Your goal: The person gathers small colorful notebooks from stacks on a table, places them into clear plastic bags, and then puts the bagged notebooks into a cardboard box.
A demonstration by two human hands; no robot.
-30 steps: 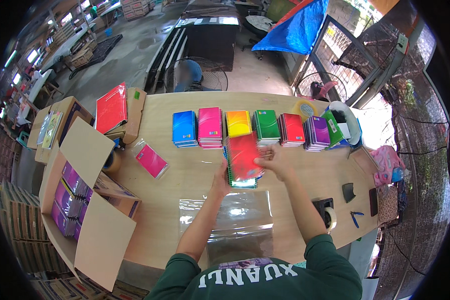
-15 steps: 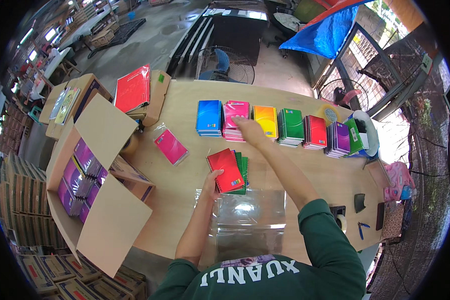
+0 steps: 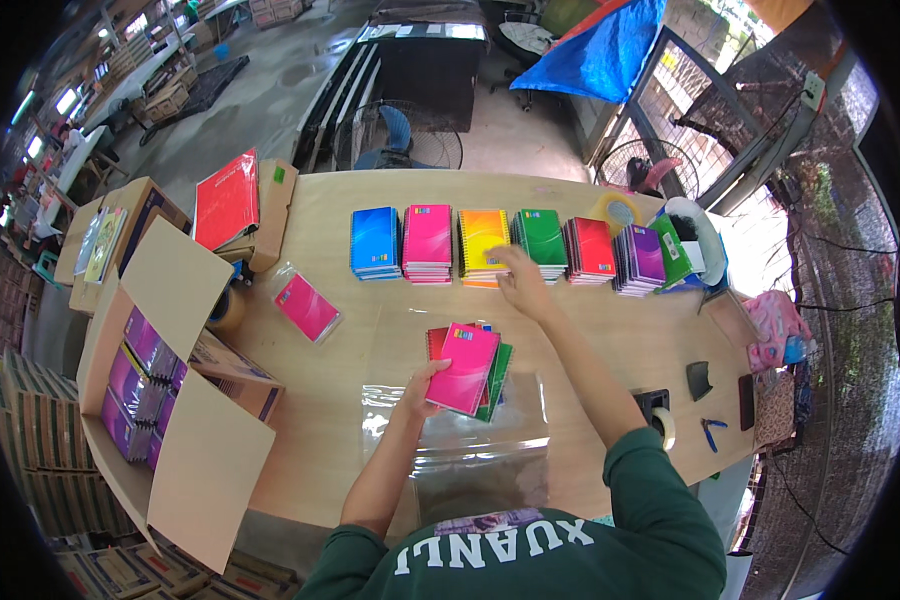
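Observation:
My left hand (image 3: 425, 388) grips a small fanned pile of spiral notebooks, thumb over the top. A pink notebook (image 3: 466, 366) lies uppermost, with a red notebook (image 3: 436, 343), a green notebook (image 3: 497, 382) and a bit of blue showing beneath. My right hand (image 3: 523, 282) reaches to the yellow notebook stack (image 3: 482, 232), its fingers apart at the lower right corner and nothing seen in them. On either side of that stack are the pink stack (image 3: 428, 232) and the green stack (image 3: 542, 236). Clear plastic sheets (image 3: 480, 450) lie below the held pile.
Blue (image 3: 374, 240), red (image 3: 592, 248) and purple (image 3: 642, 256) notebook stacks continue the row. A wrapped pink pack (image 3: 308, 308) lies left. An open carton (image 3: 210, 475) holds purple notebooks. Pliers (image 3: 711, 435) and a tape dispenser (image 3: 655, 408) are at the right.
A pink notebook now lies on top of the pile in my left hand, where red was uppermost. My right hand has gone from the pink stack to the yellow one. The view has shifted.

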